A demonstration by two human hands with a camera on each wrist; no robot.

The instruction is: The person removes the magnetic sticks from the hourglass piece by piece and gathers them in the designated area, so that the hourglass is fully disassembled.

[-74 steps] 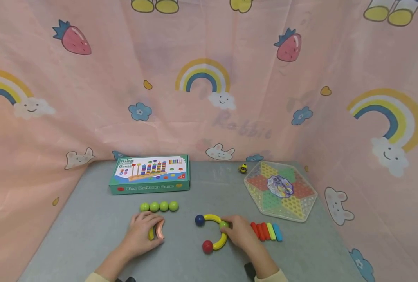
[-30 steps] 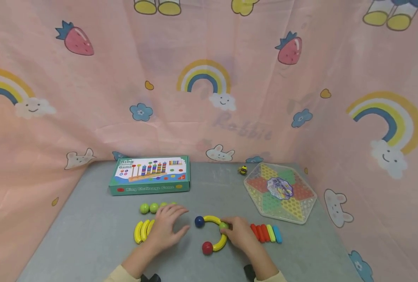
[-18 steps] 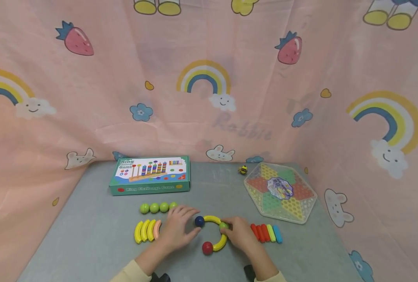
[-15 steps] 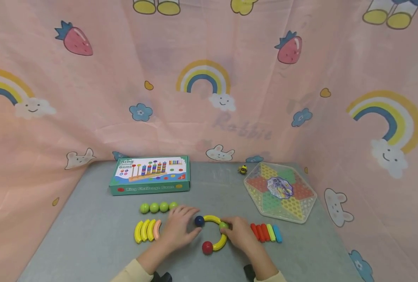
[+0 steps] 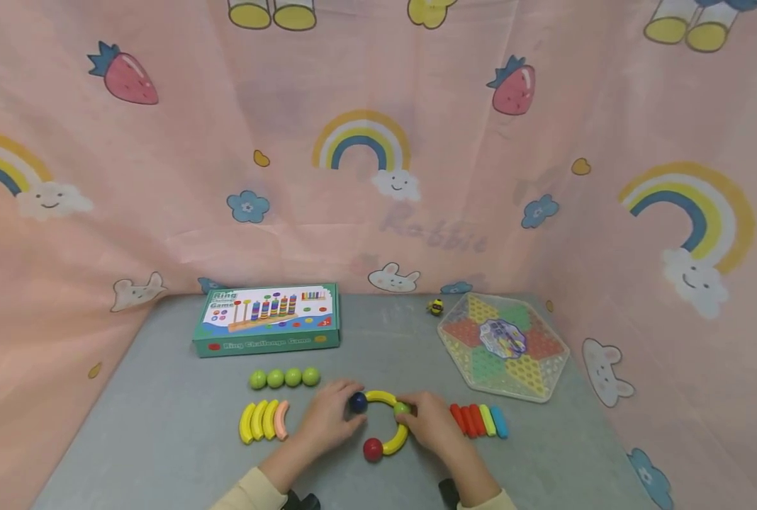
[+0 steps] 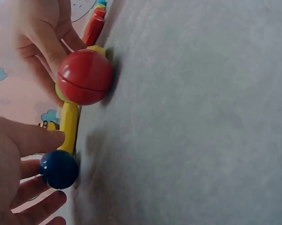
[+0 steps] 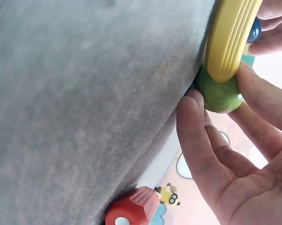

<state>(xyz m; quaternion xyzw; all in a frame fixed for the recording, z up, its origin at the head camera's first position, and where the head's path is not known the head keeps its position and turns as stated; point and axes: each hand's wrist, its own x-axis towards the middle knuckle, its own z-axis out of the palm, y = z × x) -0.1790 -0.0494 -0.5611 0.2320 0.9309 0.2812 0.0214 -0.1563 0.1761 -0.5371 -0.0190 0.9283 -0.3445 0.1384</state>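
My right hand [image 5: 439, 425] pinches a green ball [image 7: 220, 93] between thumb and fingers. That ball joins two yellow curved rods [image 5: 395, 440] into a C-shaped chain lying on the table. A dark blue ball [image 6: 59, 169] ends the chain at its far left, and a red ball [image 6: 86, 77] ends it at the near side. My left hand [image 5: 327, 418] is around the blue ball, fingers spread behind it and thumb on the near side, not curled tight. In the left wrist view the thumb tip overlaps the yellow rod beside the blue ball.
Several green balls [image 5: 293, 377] stand in a row at left, with yellow curved rods [image 5: 258, 421] and a pink curved rod [image 5: 281, 420] nearer me. Short straight rods [image 5: 474, 420] lie right of my right hand. Behind are a green game box [image 5: 266, 322], a bee figure [image 5: 436, 307] and a hexagonal game board [image 5: 502, 347].
My left hand has let go of the yellow and pink curved rods, leaving them in a row, and moved right to the blue ball. My right hand stays on the green ball.
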